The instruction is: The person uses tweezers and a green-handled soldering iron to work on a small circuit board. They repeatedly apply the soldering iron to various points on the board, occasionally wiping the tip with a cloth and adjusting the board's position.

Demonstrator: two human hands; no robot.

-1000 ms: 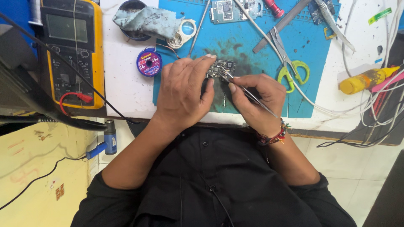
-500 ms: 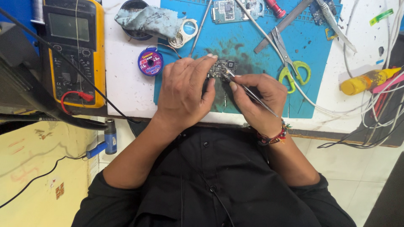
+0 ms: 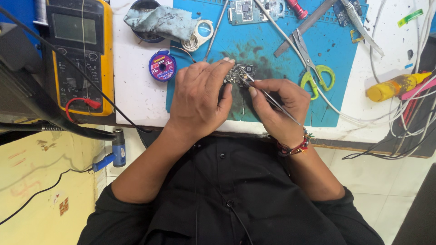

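Mid-frame on the blue mat: left hand pins the small dark circuit board flat, grip closed on its edge. Right hand pinches slim tweezers, tips touching the board. Work appears underway, unfinished.

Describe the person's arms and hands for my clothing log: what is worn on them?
Both hands are bare, without gloves. The left hand has no ring or band in view. The right hand has a beaded multicoloured bracelet at the wrist. Black sleeves are pushed up near the elbows, leaving the forearms uncovered.
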